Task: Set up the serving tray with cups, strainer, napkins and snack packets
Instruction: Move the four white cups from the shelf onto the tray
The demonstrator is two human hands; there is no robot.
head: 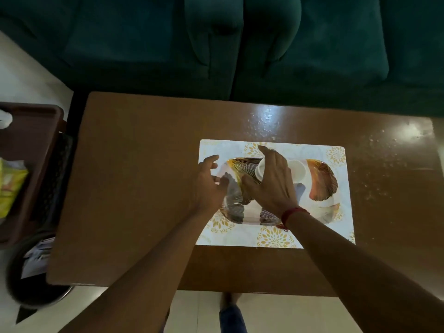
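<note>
Dark green sofa cushions (264, 44) fill the far side of the room, and in front of them stands a glossy brown worktop (144, 164) with a white placemat (274, 236) printed in gold flowers. On the placemat lies the serving tray (322, 181), a shiny tray with a fan-like feather pattern in orange, gold and grey, its long axis running left to right across the mat. The right hand (271, 186) is curled around a small white cup (260, 169), tipped on its side with its mouth pointing left, held low over the left-centre of the tray. A second white cup (298, 169) already stands upright on the tray just to the right of that hand. The left hand (207, 186) hovers at the tray's left edge, fingers loosely spread and apparently holding nothing; whether it touches the rim I cannot tell. So the cup is directly under the right hand's grip, and the free tray surface lies beside the standing cup, closest to that same hand. Off the worktop's left end sits a dark brown bin (31, 150) with a yellow packet (9, 186) in it, well apart from the tray and nearer the left hand; the next items probably come from there.
</note>
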